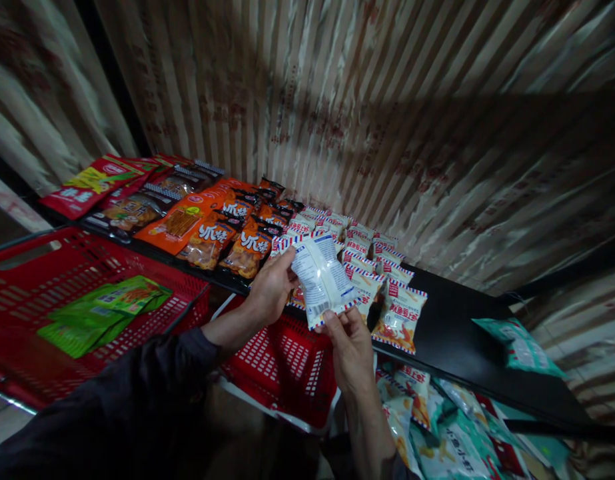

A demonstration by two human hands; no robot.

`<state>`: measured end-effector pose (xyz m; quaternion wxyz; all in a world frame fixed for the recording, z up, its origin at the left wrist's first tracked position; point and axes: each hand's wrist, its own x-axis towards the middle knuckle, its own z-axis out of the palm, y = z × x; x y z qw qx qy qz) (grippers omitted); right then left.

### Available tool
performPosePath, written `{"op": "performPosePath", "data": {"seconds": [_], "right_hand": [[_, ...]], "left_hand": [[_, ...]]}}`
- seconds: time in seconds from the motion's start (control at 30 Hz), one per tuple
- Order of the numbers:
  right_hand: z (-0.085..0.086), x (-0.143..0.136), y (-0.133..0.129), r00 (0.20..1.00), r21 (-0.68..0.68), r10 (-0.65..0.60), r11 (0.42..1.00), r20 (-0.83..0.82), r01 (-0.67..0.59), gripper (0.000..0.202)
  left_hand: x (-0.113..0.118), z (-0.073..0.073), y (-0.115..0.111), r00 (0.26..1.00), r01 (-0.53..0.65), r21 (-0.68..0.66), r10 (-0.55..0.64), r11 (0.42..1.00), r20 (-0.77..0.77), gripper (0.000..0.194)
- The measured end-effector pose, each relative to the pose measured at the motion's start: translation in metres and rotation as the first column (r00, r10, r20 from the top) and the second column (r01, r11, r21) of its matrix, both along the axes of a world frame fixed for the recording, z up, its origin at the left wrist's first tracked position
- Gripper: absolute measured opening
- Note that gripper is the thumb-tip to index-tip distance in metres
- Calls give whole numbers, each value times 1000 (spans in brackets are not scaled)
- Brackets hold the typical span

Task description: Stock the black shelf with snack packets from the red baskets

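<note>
From my remote seat I see the white packet (323, 283) at the centre of the frame, printed back towards me, its long axis running down the picture and leaning slightly right at the bottom. My left hand (273, 288) has its fingers closed on the left edge; my right hand (348, 337) pinches the striped bottom end, so both are equally near. Just right of it, similar packets (400, 317) stand on the black shelf (450, 313).
</note>
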<state>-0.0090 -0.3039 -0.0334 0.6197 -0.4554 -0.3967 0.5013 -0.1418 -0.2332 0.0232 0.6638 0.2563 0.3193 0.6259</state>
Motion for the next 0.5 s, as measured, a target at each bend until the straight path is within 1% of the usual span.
{"op": "performPosePath", "data": {"seconds": [0.1,0.2,0.3,0.37,0.43,0.5], "right_hand": [[-1,-1,0,1000,11,0,1000,30,0,27],[-1,-2,1,998,10,-11,1000,58,11,27],[-2,-1,2,995,-3,-19,1000,98,19,28],[-3,2,4,994,-6,-67,998,83,68,30],[-3,5,5,989,1,-143,990,34,143,31],[-2,9,6,982,2,-190,982,-7,191,32]], "left_hand": [[0,2,0,1000,7,3,-7,1000,-8,30],[-1,4,-1,999,41,44,-39,998,-36,34],[-2,5,-1,997,36,73,-31,997,-68,35],[-3,5,0,997,8,66,-3,998,-75,34],[-3,4,2,997,-20,50,23,999,-75,32],[-3,3,4,996,-36,36,39,999,-74,30]]}}
